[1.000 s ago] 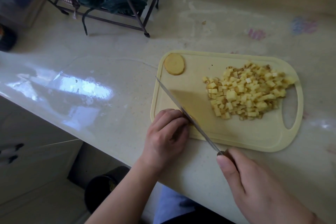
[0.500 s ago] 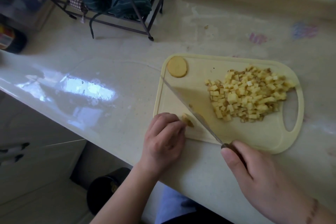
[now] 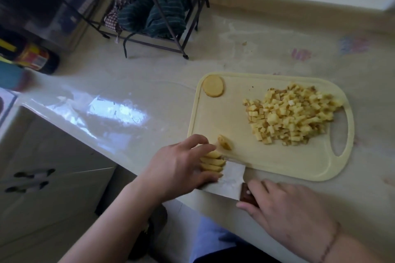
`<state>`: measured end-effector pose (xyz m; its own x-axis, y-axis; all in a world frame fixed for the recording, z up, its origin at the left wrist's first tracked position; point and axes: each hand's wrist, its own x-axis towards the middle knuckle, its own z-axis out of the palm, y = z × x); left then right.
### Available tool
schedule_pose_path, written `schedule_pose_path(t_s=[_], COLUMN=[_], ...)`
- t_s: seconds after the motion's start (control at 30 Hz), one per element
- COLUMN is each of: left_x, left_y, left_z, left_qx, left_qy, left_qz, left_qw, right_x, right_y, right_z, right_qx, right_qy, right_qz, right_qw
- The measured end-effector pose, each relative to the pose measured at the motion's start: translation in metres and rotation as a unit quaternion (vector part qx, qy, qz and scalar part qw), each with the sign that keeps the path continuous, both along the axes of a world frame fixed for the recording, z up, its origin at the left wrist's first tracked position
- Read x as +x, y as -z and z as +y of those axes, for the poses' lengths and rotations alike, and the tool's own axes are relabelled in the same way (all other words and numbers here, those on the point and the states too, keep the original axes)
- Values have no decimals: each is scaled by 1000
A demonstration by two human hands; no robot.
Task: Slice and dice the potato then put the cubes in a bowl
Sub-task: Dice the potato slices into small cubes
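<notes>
A pale yellow cutting board (image 3: 239, 100) lies on the counter. A heap of potato cubes (image 3: 290, 115) covers its right half, and one round potato slice (image 3: 213, 86) sits at its far left corner. At the near left corner, several potato strips (image 3: 211, 161) lie on the flat knife blade (image 3: 229, 179), with one more piece (image 3: 224, 142) just beyond. My left hand (image 3: 181, 164) presses the strips with straight fingers. My right hand (image 3: 286, 213) grips the knife's dark handle (image 3: 245, 194). No bowl is in view.
A black wire rack (image 3: 149, 28) with dark green cloths stands at the back of the counter. A jar with a red and yellow label (image 3: 34, 57) sits far left. The counter edge runs just under my hands, with a white cabinet (image 3: 53, 166) below.
The knife has turned from cutting on edge to lying flat at the board's near left corner. My left hand has uncurled and now lies over cut strips on the blade. The view has shifted back.
</notes>
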<state>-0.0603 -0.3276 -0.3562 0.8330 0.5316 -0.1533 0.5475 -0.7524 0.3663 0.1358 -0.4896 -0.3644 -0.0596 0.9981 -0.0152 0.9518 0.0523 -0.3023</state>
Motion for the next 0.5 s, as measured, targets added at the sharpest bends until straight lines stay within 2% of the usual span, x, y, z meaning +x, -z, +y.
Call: schedule_pose_path(t_s=[0.17,0.5], left_x=[7,24], left_y=[14,38], left_z=[5,23], left_qx=[-30,16], left_qy=[27,54], left_qz=[-48,-106], left_qw=[998,993], right_x=[4,36], right_y=[1,-4], right_z=[-4,-30], right_qx=[-7,-5], right_qy=[-3,-1], right_qz=[-8,-14], right_qw=[1000,1000])
